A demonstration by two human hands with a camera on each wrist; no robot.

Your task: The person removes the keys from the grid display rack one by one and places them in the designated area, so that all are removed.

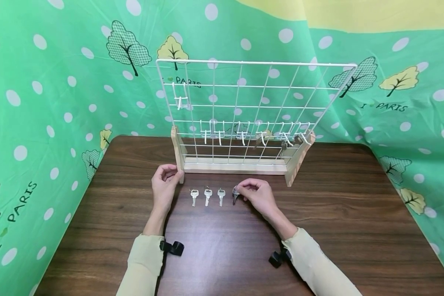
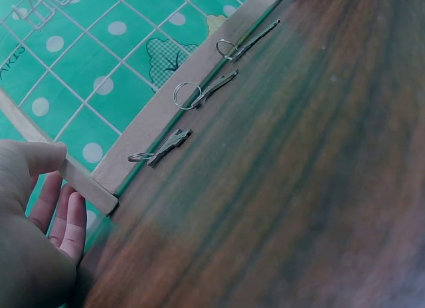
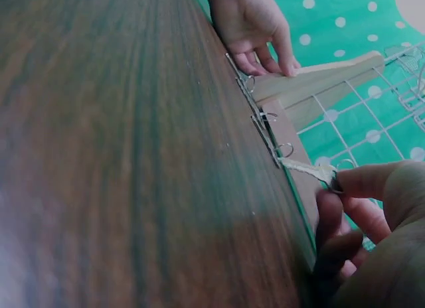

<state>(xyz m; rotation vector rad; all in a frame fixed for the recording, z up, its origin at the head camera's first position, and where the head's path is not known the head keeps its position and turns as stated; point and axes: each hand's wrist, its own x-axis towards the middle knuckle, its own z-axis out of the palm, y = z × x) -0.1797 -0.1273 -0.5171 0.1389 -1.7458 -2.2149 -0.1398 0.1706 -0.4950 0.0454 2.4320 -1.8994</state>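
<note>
The rack (image 1: 233, 167) is held by the left hand (image 1: 164, 187), seemingly for steadiness; a key (image 1: 235, 195) is pinched in the right hand's (image 1: 260, 195) grip, apparently leaving its blade (image 3: 300, 166) free.

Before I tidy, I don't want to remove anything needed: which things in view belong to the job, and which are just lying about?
Seemingly the job's:
key, pinched by right hand
three keys in a row
wire-grid rack, gripped by left hand
its white hooks

Seemingly just surroundings:
tree-print cloth
black wrist devices
</note>
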